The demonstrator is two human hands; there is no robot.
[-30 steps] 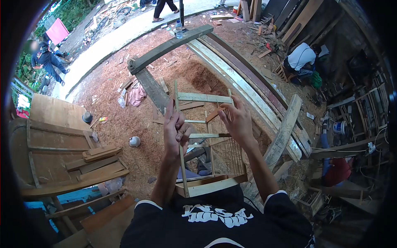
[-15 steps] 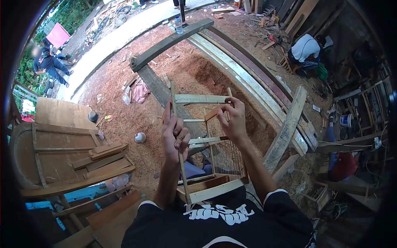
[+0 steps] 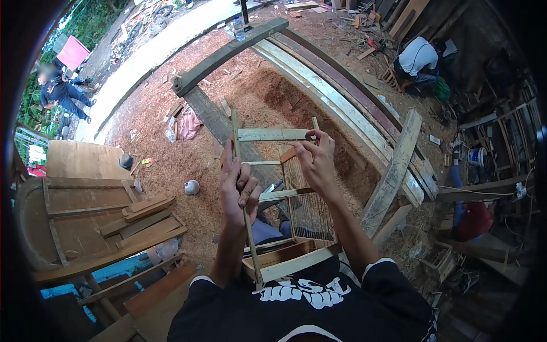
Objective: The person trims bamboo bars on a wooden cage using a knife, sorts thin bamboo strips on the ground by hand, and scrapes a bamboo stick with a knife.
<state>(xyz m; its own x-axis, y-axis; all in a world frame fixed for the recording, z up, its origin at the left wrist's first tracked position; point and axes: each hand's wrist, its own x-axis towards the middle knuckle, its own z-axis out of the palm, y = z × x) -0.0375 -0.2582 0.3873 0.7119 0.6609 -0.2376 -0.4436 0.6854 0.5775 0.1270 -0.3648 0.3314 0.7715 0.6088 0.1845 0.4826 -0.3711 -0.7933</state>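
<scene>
A slatted wooden frame with thin wires, like an unfinished cage point(image 3: 285, 259), leans up from against my shirt. My left hand point(image 3: 238, 191) is closed around its long left strip point(image 3: 253, 251), fingers bent over the wood. At the far end, a pale crosspiece point(image 3: 270, 134) joins the two sides. My right hand point(image 3: 319, 162) is by the right end of that crosspiece, index finger against it and fingers pinched; whatever lies between the fingertips is too small to make out. Parallel wires point(image 3: 310, 216) run below my right hand. A metal tool point(image 3: 273, 186) shows partly behind the frame.
Long planks point(image 3: 336, 97) and a heavy beam point(image 3: 233, 54) with a water bottle point(image 3: 239, 28) lie ahead. Wood panels point(image 3: 85, 219) are at left. One person point(image 3: 419, 60) crouches at right; another point(image 3: 62, 94) is outside at left. Sawdust covers the ground.
My right fingertips have shifted up and left onto the crosspiece's end. My left hand keeps its hold on the strip. The view has moved slightly.
</scene>
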